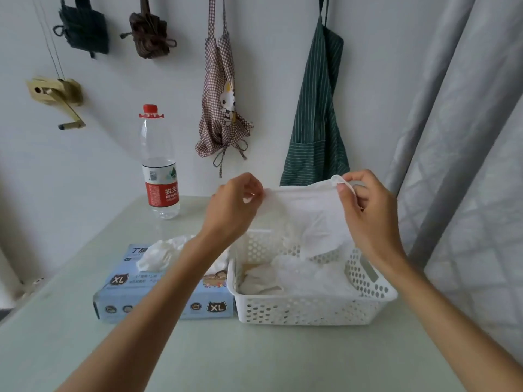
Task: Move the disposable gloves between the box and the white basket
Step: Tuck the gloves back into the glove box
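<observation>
Pale green and smooth, the table (198, 349) stands against a white wall, and we look down on it with both arms reaching forward. Above the white basket (311, 309) we hold one thin, see-through disposable glove (305, 219) stretched out between our hands. Our left hand (235, 205) pinches its left edge with curled fingers, and our right hand (365, 210) pinches the right edge, where the film bunches over the thumb. The glove's lower part hangs down into the basket, where it meets more crumpled gloves (300, 274) lying on the basket floor.

Just beside the basket, touching its left wall, lies the light blue glove box (124, 295), marked XL on its top and front. A wad of white gloves (164, 251) sticks up out of its top opening; our left forearm crosses over the box.

Further back on the table stands a clear water bottle (160, 165) with a red cap and a red and white label, well apart from the box. On the wall behind hang a checked apron (220, 108) with a cartoon rabbit and a green striped apron (317, 123), two folded umbrellas (85, 26) higher up, and a wooden crank device (56, 94) at the left. Grey curtains (467, 137) fill the right side.
</observation>
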`<state>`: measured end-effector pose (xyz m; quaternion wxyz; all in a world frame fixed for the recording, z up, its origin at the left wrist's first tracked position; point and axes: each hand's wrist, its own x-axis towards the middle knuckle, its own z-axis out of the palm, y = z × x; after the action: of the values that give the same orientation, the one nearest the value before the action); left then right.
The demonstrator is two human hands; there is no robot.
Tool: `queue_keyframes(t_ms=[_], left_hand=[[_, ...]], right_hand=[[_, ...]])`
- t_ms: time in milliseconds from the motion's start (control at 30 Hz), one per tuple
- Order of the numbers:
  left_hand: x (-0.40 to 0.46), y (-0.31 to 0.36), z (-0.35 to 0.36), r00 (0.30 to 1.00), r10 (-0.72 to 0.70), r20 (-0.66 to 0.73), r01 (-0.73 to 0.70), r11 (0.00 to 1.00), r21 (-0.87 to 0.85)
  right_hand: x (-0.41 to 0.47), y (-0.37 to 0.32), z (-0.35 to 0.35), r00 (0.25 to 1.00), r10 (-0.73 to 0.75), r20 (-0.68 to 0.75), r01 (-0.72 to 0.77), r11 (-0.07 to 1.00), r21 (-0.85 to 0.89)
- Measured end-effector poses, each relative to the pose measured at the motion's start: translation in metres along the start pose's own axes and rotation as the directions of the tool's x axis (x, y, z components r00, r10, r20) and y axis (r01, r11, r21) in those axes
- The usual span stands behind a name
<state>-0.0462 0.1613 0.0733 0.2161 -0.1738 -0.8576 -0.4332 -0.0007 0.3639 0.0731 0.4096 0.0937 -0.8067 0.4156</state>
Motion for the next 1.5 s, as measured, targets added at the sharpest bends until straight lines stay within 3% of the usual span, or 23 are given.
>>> queue_keyframes(t_ms=[67,167,233,300,367,467,600,667,767,833,867,933,1000,1033,1100,1300,1500], left_hand=[[0.000,0.006,-0.009,0.996,0.067,-0.066,-0.058,0.990,0.127],[0.008,0.002,0.003,0.997,0.077,0.032,-0.083,0.951,0.299],[0.013,-0.011,0.029,0.983,0.021,0.185,-0.097,0.905,0.415],[0.016,-0.025,0.058,0.944,-0.019,0.330,-0.151,0.864,0.480],[0.017,-0.035,0.082,0.910,-0.018,0.415,-0.213,0.837,0.504],[0.018,-0.042,0.104,0.880,0.042,0.473,-0.320,0.789,0.525],[0.018,-0.045,0.118,0.842,0.124,0.525,-0.435,0.733,0.523],[0.016,-0.044,0.115,0.834,0.180,0.521,-0.476,0.711,0.517],[0.013,-0.045,0.097,0.824,0.111,0.555,-0.452,0.719,0.527],[0.012,-0.050,0.084,0.748,-0.030,0.663,-0.438,0.727,0.528],[0.012,-0.052,0.079,0.697,-0.104,0.710,-0.445,0.713,0.541],[0.009,-0.054,0.074,0.623,-0.221,0.750,-0.477,0.652,0.589],[0.007,-0.057,0.075,0.604,-0.275,0.748,-0.493,0.608,0.622],[0.006,-0.058,0.075,0.600,-0.283,0.748,-0.499,0.599,0.626],[0.005,-0.061,0.076,0.594,-0.272,0.757,-0.510,0.601,0.616],[0.005,-0.073,0.080,0.575,-0.238,0.783,-0.518,0.635,0.574],[0.008,-0.070,0.072,0.620,-0.099,0.779,-0.485,0.732,0.479]], right_hand=[[-0.007,0.003,0.008,0.998,0.044,-0.043,-0.040,0.995,0.096],[-0.021,0.032,0.017,0.974,0.228,-0.008,-0.224,0.963,0.148],[-0.030,0.062,0.019,0.924,0.364,0.117,-0.366,0.931,-0.002],[-0.036,0.089,0.018,0.855,0.472,0.217,-0.403,0.866,-0.296],[-0.039,0.106,0.016,0.807,0.527,0.266,-0.336,0.781,-0.526],[-0.035,0.112,0.016,0.808,0.494,0.320,-0.131,0.681,-0.721],[-0.031,0.111,0.021,0.797,0.428,0.426,0.190,0.492,-0.850],[-0.032,0.110,0.023,0.763,0.443,0.470,0.278,0.431,-0.858],[-0.029,0.103,0.018,0.782,0.408,0.470,0.256,0.477,-0.841],[-0.027,0.101,0.017,0.784,0.354,0.509,0.232,0.593,-0.771],[-0.026,0.102,0.017,0.740,0.367,0.564,0.202,0.678,-0.707],[-0.026,0.104,0.020,0.519,0.480,0.707,0.107,0.785,-0.611],[-0.029,0.112,0.024,0.277,0.601,0.750,0.100,0.758,-0.644],[-0.031,0.117,0.024,0.212,0.641,0.737,0.126,0.730,-0.671],[-0.034,0.123,0.022,0.168,0.669,0.724,0.161,0.706,-0.690],[-0.033,0.126,0.024,0.129,0.689,0.713,0.178,0.692,-0.700],[-0.016,0.117,0.030,0.053,0.718,0.695,0.149,0.682,-0.716]])
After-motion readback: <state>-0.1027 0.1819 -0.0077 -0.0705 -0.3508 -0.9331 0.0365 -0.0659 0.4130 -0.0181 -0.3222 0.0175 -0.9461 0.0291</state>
